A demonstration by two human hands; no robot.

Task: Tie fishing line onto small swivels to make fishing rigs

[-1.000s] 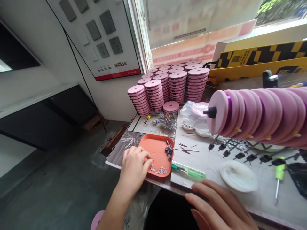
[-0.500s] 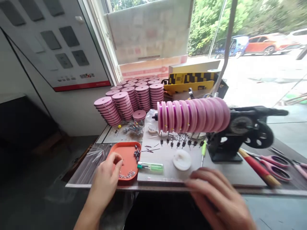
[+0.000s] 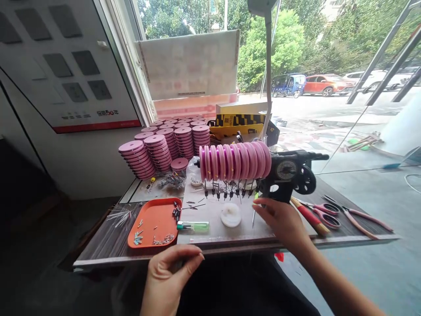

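My left hand point(image 3: 174, 274) is held in front of the table's near edge. Its thumb and forefinger are pinched together on something too small to make out. Across the board, my right hand point(image 3: 284, 219) has its fingertips closed at the screwdriver point(image 3: 256, 196), whose green handle is partly covered by them and whose thin shaft shows below. Beyond stands a row of pink spools point(image 3: 235, 161) on a black geared winder point(image 3: 285, 173), with small dark weights hanging beneath. An orange tray point(image 3: 149, 224) to the left holds small metal beads, bluish pieces and black parts.
A green lighter-like tube point(image 3: 194, 226) and a round white dish point(image 3: 230, 215) lie on the board. Stacked pink spools point(image 3: 136, 160) stand at the back left. Pink-handled scissors point(image 3: 325, 213), a red-handled brush-like tool point(image 3: 309, 216) and pliers point(image 3: 365, 219) lie at right.
My left hand has left the orange tray and come toward me, fingertips pinched. My right hand has moved forward from the near edge to the screwdriver. The view has shifted and pulled back.
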